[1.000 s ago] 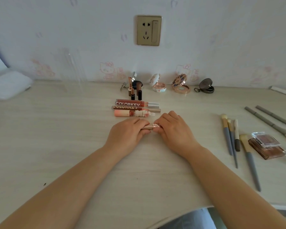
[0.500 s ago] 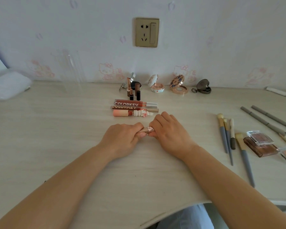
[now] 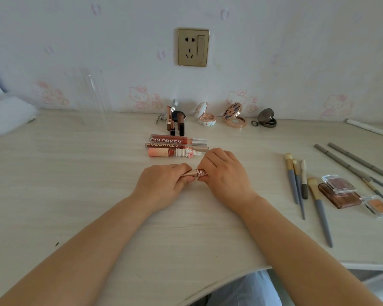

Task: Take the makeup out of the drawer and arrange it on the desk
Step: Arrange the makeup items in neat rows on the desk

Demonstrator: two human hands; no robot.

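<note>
A small rose-gold lip gloss tube (image 3: 196,173) lies sideways between both hands at the middle of the pale desk (image 3: 75,184). My left hand (image 3: 164,184) grips its left end and my right hand (image 3: 223,173) pinches its right end; most of the tube is hidden by the fingers. Just behind the hands lie three lip gloss tubes in a row (image 3: 177,145). Farther back stand two lipsticks (image 3: 175,124) and three open compacts (image 3: 234,117) against the wall.
Several makeup brushes (image 3: 301,184) lie to the right, next to stacked clear eyeshadow cases (image 3: 341,191) and long grey pencils (image 3: 352,162). A clear acrylic holder (image 3: 91,96) stands at the back left, a white cloth (image 3: 7,113) at the far left. The desk's front edge curves near my body.
Both hands, still holding the tube, have drawn back a little from the row of lip glosses. The left fingers have slid leftward, showing more of the tube.
</note>
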